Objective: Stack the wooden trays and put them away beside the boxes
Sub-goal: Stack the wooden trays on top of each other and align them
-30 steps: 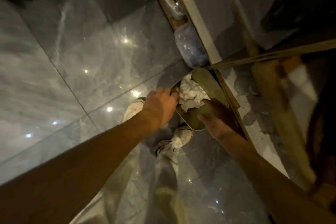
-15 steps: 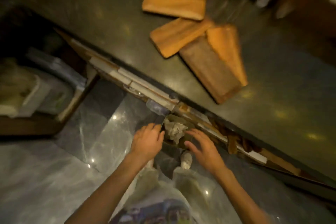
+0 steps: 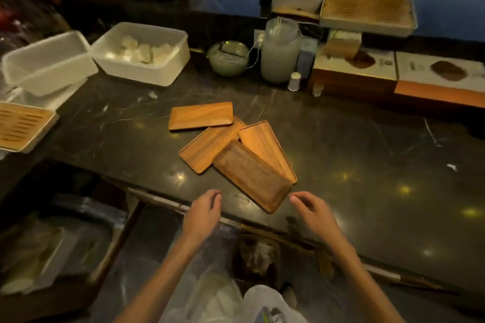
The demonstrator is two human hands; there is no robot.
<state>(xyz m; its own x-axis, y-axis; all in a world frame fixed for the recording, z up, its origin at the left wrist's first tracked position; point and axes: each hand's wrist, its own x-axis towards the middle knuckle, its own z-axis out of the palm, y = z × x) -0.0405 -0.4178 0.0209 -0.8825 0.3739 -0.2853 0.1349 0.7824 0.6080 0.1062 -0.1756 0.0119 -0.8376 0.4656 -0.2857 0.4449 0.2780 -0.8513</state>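
Several flat wooden trays lie loosely overlapped in the middle of the dark marble counter (image 3: 367, 165). The darkest tray (image 3: 252, 174) is nearest, angled toward the front edge. A lighter tray (image 3: 265, 147) lies partly under it on the right, another tray (image 3: 208, 147) on the left, and a fourth tray (image 3: 200, 115) lies behind. My left hand (image 3: 203, 214) and my right hand (image 3: 313, 211) hover at the counter's front edge, on either side of the darkest tray's near corner. Both hands have loosely curled, parted fingers and hold nothing. Orange and white boxes (image 3: 393, 73) line the back right.
White plastic tubs (image 3: 141, 52) and a slatted tray (image 3: 21, 126) stand at the left. A glass jar (image 3: 279, 52), a glass bowl (image 3: 228, 57) and small bottles sit at the back. A bin with crumpled paper (image 3: 256, 257) stands on the floor below the counter.
The view has swung up from the floor bin to the counter. Both hands have left the bin and risen to the counter's front edge near the trays.
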